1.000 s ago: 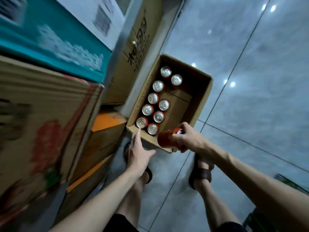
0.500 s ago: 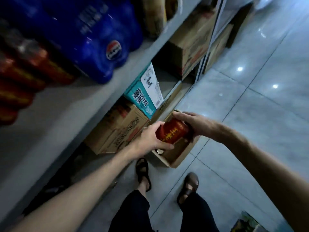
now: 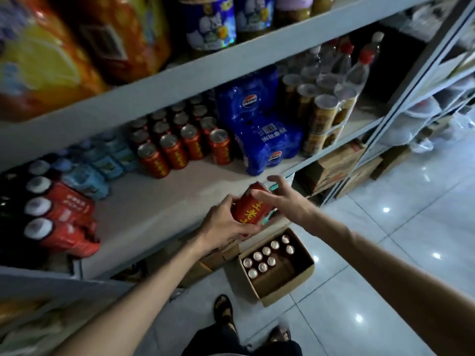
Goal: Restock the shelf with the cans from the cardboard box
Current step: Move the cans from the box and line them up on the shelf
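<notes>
Now that the can [image 3: 250, 210] has left the box [image 3: 289, 291] for shelf [image 3: 159, 201] height, left hand [image 3: 223, 223] grasps it, right hand [image 3: 282, 199] is released; placement is next.

shop, drink-stocked shelf [image 3: 164, 201], tiled floor [image 3: 385, 253]
</notes>
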`<action>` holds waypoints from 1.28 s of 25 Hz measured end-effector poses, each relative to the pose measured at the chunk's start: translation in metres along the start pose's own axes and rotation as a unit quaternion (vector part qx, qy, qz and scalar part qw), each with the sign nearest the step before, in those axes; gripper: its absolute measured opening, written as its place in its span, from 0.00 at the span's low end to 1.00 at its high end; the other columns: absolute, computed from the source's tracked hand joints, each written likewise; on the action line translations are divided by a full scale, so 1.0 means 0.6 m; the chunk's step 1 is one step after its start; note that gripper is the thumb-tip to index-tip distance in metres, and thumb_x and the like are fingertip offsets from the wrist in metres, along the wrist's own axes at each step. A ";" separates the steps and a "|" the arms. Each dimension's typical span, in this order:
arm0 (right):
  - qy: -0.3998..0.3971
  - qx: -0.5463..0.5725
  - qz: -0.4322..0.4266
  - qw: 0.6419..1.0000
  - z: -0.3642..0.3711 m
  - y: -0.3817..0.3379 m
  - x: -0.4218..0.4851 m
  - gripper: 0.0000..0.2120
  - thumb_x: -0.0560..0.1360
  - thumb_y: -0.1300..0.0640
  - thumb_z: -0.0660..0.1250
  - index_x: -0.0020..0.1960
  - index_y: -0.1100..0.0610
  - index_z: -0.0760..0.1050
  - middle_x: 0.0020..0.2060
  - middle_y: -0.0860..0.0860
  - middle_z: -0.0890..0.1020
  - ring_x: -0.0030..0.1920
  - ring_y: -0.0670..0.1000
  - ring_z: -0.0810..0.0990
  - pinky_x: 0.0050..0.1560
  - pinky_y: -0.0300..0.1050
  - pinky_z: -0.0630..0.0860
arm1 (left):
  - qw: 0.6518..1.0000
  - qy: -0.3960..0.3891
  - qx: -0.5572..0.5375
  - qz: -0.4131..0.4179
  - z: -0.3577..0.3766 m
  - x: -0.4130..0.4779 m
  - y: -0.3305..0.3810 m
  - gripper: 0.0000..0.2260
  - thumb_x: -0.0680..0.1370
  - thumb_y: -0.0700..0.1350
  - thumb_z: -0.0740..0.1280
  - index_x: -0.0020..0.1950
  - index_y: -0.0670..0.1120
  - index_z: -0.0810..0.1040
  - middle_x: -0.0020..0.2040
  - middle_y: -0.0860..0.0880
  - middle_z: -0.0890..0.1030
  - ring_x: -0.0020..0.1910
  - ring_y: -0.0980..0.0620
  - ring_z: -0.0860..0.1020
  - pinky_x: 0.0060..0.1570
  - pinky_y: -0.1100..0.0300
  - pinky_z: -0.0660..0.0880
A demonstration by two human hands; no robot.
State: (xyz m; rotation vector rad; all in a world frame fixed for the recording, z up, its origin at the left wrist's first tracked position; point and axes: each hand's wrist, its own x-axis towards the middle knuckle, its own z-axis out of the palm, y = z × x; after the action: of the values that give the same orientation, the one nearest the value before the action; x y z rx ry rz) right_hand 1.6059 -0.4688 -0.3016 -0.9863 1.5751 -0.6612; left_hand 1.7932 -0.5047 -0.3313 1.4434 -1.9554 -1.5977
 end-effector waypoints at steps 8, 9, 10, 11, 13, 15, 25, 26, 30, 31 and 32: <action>0.051 -0.088 -0.084 0.991 0.125 -0.091 0.096 0.31 0.70 0.46 0.74 0.68 0.53 0.64 0.57 0.47 0.74 0.55 0.48 0.77 0.52 0.43 0.78 | 0.995 0.103 0.007 0.007 -0.121 0.020 -0.069 0.35 0.63 0.53 0.80 0.65 0.50 0.67 0.58 0.52 0.78 0.56 0.54 0.78 0.54 0.60 0.76; 0.063 -0.117 -0.099 0.986 0.135 -0.099 0.109 0.31 0.70 0.47 0.74 0.67 0.53 0.65 0.56 0.47 0.74 0.55 0.47 0.76 0.50 0.39 0.76 | 0.995 0.100 0.004 0.002 -0.131 0.028 -0.079 0.33 0.65 0.52 0.79 0.64 0.51 0.67 0.57 0.52 0.78 0.56 0.54 0.78 0.52 0.62 0.75; 0.077 -0.159 -0.120 0.977 0.143 -0.105 0.121 0.31 0.70 0.47 0.75 0.67 0.53 0.64 0.55 0.46 0.75 0.54 0.46 0.76 0.48 0.36 0.74 | 0.996 0.094 0.007 -0.008 -0.140 0.037 -0.090 0.32 0.65 0.52 0.78 0.64 0.51 0.67 0.58 0.53 0.78 0.58 0.54 0.77 0.50 0.63 0.75; 0.090 -0.206 -0.147 0.963 0.149 -0.112 0.135 0.32 0.69 0.47 0.75 0.67 0.52 0.64 0.55 0.46 0.76 0.53 0.46 0.77 0.48 0.34 0.73 | 0.995 0.092 0.026 -0.023 -0.150 0.047 -0.103 0.33 0.65 0.53 0.78 0.65 0.52 0.66 0.59 0.52 0.77 0.60 0.53 0.76 0.52 0.62 0.75; 0.104 -0.283 -0.193 0.934 0.151 -0.122 0.171 0.35 0.68 0.49 0.76 0.69 0.50 0.61 0.58 0.47 0.78 0.55 0.48 0.79 0.55 0.39 0.76 | 0.986 0.100 0.112 -0.066 -0.172 0.068 -0.136 0.42 0.64 0.59 0.77 0.72 0.51 0.61 0.70 0.48 0.71 0.69 0.47 0.70 0.64 0.50 0.71; 0.130 -0.316 -0.215 0.915 0.146 -0.123 0.214 0.36 0.68 0.51 0.76 0.69 0.50 0.61 0.61 0.52 0.79 0.59 0.53 0.80 0.60 0.51 0.77 | 0.955 0.099 0.230 -0.157 -0.190 0.085 -0.172 0.52 0.64 0.64 0.75 0.78 0.50 0.50 0.78 0.42 0.54 0.76 0.37 0.54 0.73 0.39 0.58; 0.155 -0.452 -0.243 0.844 0.174 -0.114 0.315 0.30 0.71 0.51 0.73 0.68 0.55 0.65 0.60 0.55 0.79 0.54 0.60 0.81 0.48 0.52 0.77 | 0.901 0.048 0.358 -0.241 -0.201 0.115 -0.191 0.55 0.65 0.63 0.75 0.79 0.51 0.43 0.77 0.33 0.40 0.74 0.25 0.42 0.71 0.31 0.48; 0.164 -0.451 -0.240 0.844 0.176 -0.112 0.317 0.30 0.71 0.50 0.73 0.68 0.55 0.65 0.60 0.55 0.79 0.53 0.61 0.81 0.47 0.51 0.77 | 0.900 0.049 0.361 -0.240 -0.202 0.117 -0.194 0.55 0.65 0.64 0.75 0.79 0.51 0.43 0.77 0.33 0.40 0.74 0.25 0.42 0.72 0.31 0.49; 0.181 -0.447 -0.229 0.846 0.173 -0.107 0.326 0.29 0.73 0.49 0.70 0.70 0.54 0.64 0.62 0.56 0.78 0.52 0.62 0.81 0.47 0.52 0.77 | 0.901 0.039 0.364 -0.235 -0.203 0.124 -0.207 0.56 0.65 0.65 0.74 0.79 0.50 0.42 0.76 0.30 0.40 0.73 0.24 0.42 0.71 0.30 0.49; 0.181 -0.456 -0.236 0.839 0.172 -0.101 0.327 0.30 0.74 0.50 0.70 0.72 0.54 0.63 0.66 0.56 0.76 0.54 0.62 0.81 0.48 0.53 0.78 | 0.901 0.036 0.366 -0.231 -0.204 0.125 -0.211 0.56 0.65 0.66 0.73 0.79 0.50 0.42 0.76 0.29 0.40 0.73 0.23 0.42 0.71 0.30 0.49; 0.181 -0.466 -0.247 0.830 0.172 -0.096 0.327 0.31 0.74 0.50 0.70 0.74 0.55 0.62 0.69 0.56 0.72 0.55 0.62 0.81 0.48 0.54 0.78 | 0.901 0.033 0.369 -0.227 -0.205 0.126 -0.214 0.55 0.65 0.66 0.73 0.79 0.50 0.42 0.76 0.29 0.40 0.73 0.23 0.42 0.71 0.30 0.49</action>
State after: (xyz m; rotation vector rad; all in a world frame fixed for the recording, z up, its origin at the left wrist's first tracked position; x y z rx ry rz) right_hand 1.7113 -0.6577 -0.3765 -2.1530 2.0405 -0.4015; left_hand 1.9099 -0.6291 -0.4219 2.3375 -2.4450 -0.9082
